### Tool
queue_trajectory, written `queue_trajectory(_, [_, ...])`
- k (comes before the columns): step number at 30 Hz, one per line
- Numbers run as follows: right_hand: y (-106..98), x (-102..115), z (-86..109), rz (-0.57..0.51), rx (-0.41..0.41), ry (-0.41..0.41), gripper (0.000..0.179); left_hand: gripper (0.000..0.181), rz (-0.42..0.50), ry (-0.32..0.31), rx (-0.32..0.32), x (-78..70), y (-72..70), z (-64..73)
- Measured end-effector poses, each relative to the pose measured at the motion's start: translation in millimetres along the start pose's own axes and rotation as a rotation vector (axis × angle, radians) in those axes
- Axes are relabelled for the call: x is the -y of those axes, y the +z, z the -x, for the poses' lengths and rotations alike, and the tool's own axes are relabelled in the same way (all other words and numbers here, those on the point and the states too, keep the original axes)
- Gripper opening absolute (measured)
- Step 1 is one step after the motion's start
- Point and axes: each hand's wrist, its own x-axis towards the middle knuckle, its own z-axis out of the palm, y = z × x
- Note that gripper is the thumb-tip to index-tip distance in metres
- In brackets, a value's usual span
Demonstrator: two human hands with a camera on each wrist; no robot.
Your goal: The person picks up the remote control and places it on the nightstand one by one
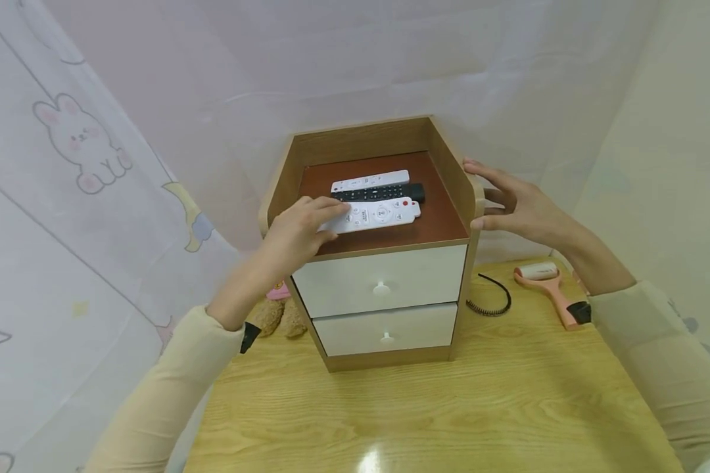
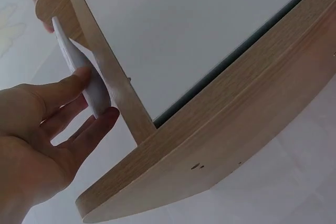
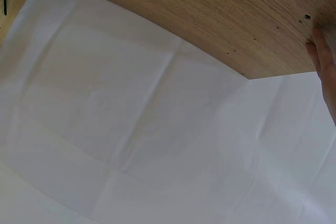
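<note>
A small wooden cabinet with two white drawers stands on the table, its open top lined in red-brown. My left hand grips the near end of a white remote control, thumb on one face and fingers on the other in the left wrist view. Behind that remote lie a black remote control and a second white remote control on the cabinet top. My right hand rests its fingertips and thumb against the cabinet's right side panel, fingers spread and holding nothing.
To the cabinet's right lie a black toothed headband and a pink lint roller. A brown plush toy shows at its left side, partly hidden. Pale curtains hang close behind. The wooden table extends in front.
</note>
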Motion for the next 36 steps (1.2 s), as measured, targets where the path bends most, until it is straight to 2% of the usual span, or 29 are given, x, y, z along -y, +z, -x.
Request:
queue_trajectory(6, [2.2,0.2,0.1,-0.01,0.002,-0.002,0.087,0.045,0.013,-0.01,0.044,-2.6,11.2,-2.1])
queue_trajectory(11, [3.4,0.9,0.4,-0.025,0.003,-0.012,0.087,0.045,0.011,0.0,0.037,-3.0,16.0,-4.0])
queue_trajectory(15, [5.6,8.0,0.7,-0.033,0.006,-0.02,0.087,0.042,0.006,0.01,0.048,-2.7,16.2,-5.9])
queue_trajectory(22, [9.1,23.0,2.9,0.001,-0.002,0.006,0.083,0.041,-0.03,0.001,0.119,-4.0,12.6,-10.0])
queue_trajectory(36, [8.5,24.7,3.0,0.017,-0.007,0.018,0.083,0.041,-0.023,0.05,0.171,0.8,9.7,-10.6])
